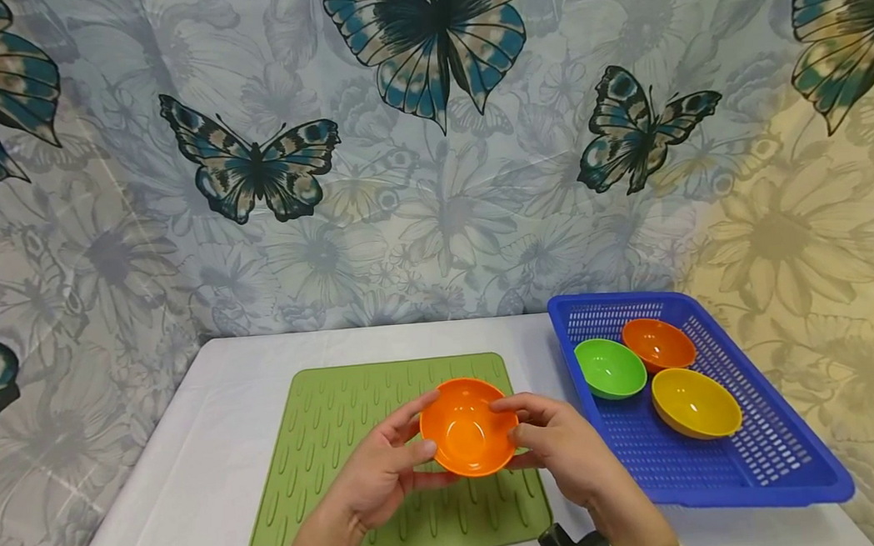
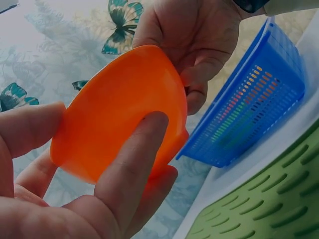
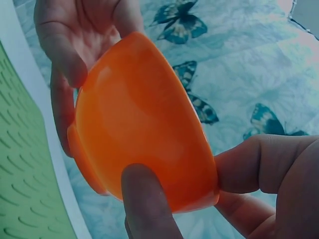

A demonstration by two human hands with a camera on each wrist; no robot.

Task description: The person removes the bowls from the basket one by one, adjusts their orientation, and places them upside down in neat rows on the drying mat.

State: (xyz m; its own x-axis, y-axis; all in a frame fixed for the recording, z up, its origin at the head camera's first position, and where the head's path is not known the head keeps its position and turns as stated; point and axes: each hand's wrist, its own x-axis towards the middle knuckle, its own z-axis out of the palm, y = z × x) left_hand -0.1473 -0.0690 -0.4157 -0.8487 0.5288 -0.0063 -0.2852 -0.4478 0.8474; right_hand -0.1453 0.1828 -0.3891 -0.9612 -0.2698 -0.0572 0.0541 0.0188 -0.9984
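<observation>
Both hands hold a small orange bowl [image 1: 469,428] above the green drying mat [image 1: 327,447], its open side facing the head camera. On the bowl's left side, the left hand [image 1: 384,458] pinches the wall between thumb and fingers. The right hand [image 1: 560,442] grips the opposite side, with fingertips over the rim. In the left wrist view the bowl [image 2: 124,114] shows its outer wall, a left finger pressed along it. The right wrist view shows the bowl's outside [image 3: 139,129] and foot ring, with both hands touching it.
To the right stands a blue plastic basket [image 1: 775,394] with perforated sides. Inside it sit a green bowl [image 1: 611,368], a darker orange bowl [image 1: 659,344] and a yellow bowl [image 1: 696,403]. A white cloth [image 1: 187,480] covers the table, and a butterfly-print curtain [image 1: 450,247] hangs behind.
</observation>
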